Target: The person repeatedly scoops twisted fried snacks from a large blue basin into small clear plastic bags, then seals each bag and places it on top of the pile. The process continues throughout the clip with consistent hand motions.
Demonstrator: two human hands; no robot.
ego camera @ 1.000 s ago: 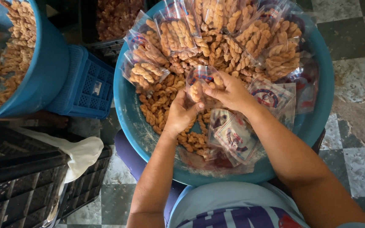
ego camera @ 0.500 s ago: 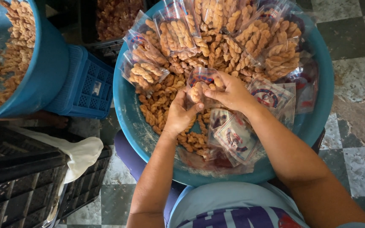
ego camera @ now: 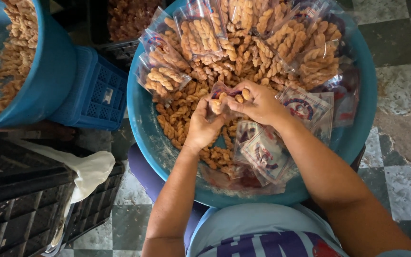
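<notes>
Clear plastic pouch (ego camera: 224, 93) sits over the blue basin (ego camera: 143, 123), pinched open by your left hand (ego camera: 205, 121); your right hand (ego camera: 258, 102) grips twisted snacks (ego camera: 241, 95). Keep the mouth wide, feed pieces lengthwise.

The small clear bag (ego camera: 224, 91) between the two hands is mostly covered by their fingers, so how full it is cannot be told. The left hand (ego camera: 204, 124) and right hand (ego camera: 259, 102) hide the twisted snacks beneath them. The big blue basin (ego camera: 141, 119) runs off the top edge, as does the second blue tub (ego camera: 48, 81) at upper left. The prints on the empty bags (ego camera: 267, 152) are too blurred to make out. The black crates (ego camera: 20, 204) are cut by the left and bottom edges.
</notes>
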